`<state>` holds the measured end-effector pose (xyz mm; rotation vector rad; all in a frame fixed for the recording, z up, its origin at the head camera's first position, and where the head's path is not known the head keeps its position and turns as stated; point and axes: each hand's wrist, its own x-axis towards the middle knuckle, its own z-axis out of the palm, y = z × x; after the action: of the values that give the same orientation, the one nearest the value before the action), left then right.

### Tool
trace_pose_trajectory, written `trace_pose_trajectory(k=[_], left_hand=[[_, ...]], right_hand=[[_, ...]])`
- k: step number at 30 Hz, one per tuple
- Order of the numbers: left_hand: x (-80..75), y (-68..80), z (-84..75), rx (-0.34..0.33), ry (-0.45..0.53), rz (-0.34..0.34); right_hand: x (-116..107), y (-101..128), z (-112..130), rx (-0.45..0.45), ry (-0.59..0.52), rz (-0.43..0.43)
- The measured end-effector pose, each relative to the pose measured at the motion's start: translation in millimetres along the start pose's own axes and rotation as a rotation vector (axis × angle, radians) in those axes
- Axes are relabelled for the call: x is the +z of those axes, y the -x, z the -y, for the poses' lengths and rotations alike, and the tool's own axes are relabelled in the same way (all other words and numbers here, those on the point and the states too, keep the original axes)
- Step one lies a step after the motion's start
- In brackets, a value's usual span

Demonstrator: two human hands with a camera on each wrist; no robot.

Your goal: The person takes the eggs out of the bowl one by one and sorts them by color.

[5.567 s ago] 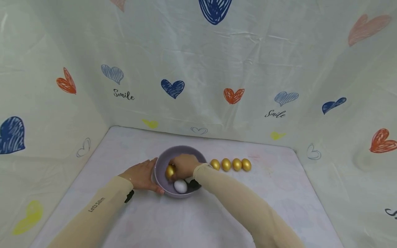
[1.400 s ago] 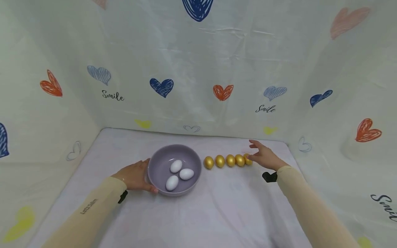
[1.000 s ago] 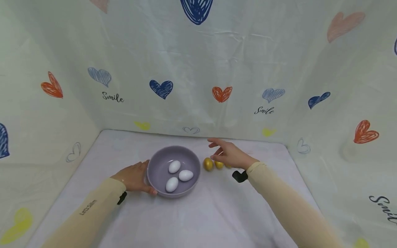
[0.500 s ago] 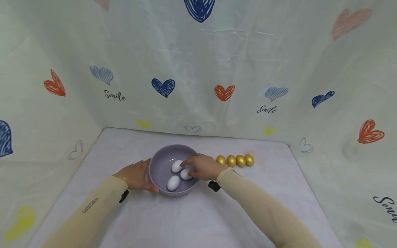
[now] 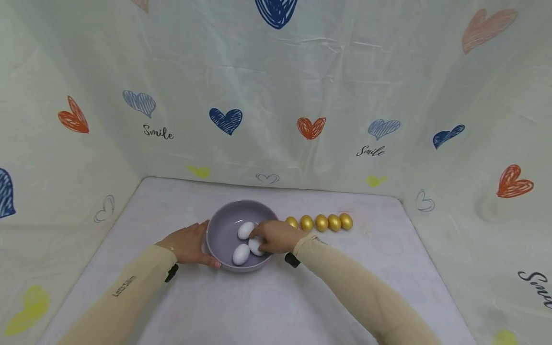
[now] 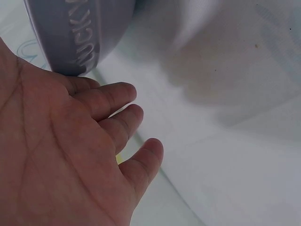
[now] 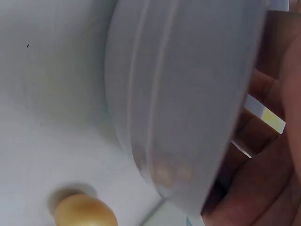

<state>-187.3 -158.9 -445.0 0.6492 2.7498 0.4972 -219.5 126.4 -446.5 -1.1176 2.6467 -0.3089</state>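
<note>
A purple bowl [image 5: 224, 225] stands on the white table and holds three white eggs. My right hand [image 5: 259, 241] reaches into it from the right, its fingers curled round one white egg [image 5: 254, 247]. The other two white eggs [image 5: 245, 230] [image 5: 240, 254] lie free beside it. My left hand [image 5: 195, 243] rests against the bowl's left side, thumb along the front wall. In the left wrist view its fingers [image 6: 115, 101] lie relaxed just below the bowl's outer wall [image 6: 75, 33]. The right wrist view shows the bowl's wall [image 7: 178, 94] from outside.
Several golden eggs [image 5: 321, 223] lie in a row just right of the bowl; one golden egg [image 7: 84, 212] shows in the right wrist view. Heart-printed cloth walls [image 5: 276, 96] close in the table at the back and both sides.
My right hand left the far end of the golden row, swept left over it and dropped into the bowl, where its fingers closed round a white egg. The left hand and bowl stayed put.
</note>
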Motion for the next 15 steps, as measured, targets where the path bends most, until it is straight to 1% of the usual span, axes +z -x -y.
trace_pose_trajectory(k=[4, 8, 15], left_hand=[[-0.5, -0.1, -0.6, 0.003, 0.004, 0.002], [-1.4, -0.2, -1.2, 0.016, 0.008, -0.009], [-0.9, -0.1, -0.5, 0.004, 0.003, 0.003]], right_hand=[[6.8, -4.1, 1.0, -0.013, 0.03, 0.008], [6.4, -7.9, 8.4, 0.007, 0.029, 0.027], [7.6, -13.9, 14.9, 0.029, 0.031, 0.041]])
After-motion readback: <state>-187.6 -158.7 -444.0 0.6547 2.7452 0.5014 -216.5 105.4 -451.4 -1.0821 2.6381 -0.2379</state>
